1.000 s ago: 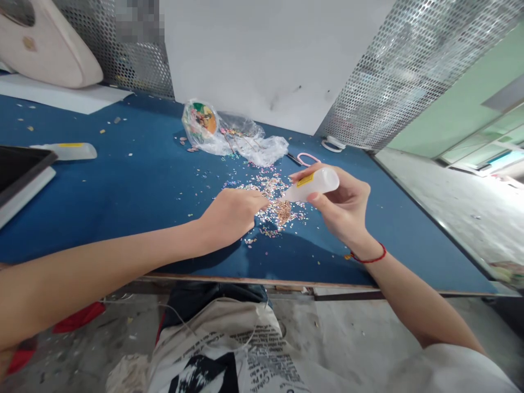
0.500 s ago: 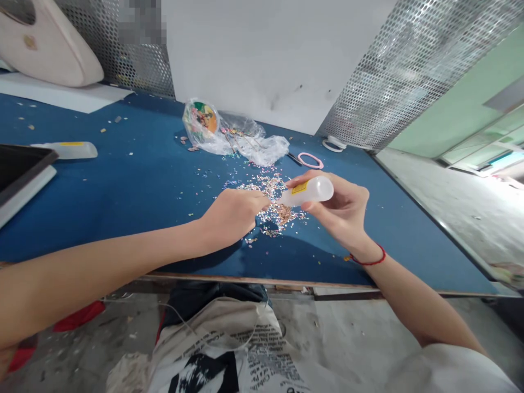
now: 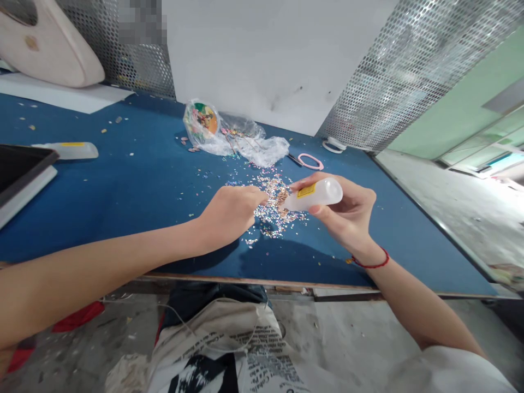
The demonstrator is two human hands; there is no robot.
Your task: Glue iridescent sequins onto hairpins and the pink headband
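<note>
- Left hand (image 3: 231,214) hovers above the blue table (image 3: 123,185), fingertips pinched tight; anything between them is too small to tell.
- Sequin pile (image 3: 270,217) lies beneath.
- 1 squeeze bottle (image 3: 317,194), nozzle just beside those fingertips, sits gripped in the right hand (image 3: 347,215).

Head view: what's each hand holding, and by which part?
Right hand holds the squeeze bottle around its body. Left hand pinches shut over the sequins; contents too small to tell.

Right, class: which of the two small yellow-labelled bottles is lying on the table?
The bottle at the far left, flat on the blue table, untouched. The other bottle is held in the right hand.
</note>
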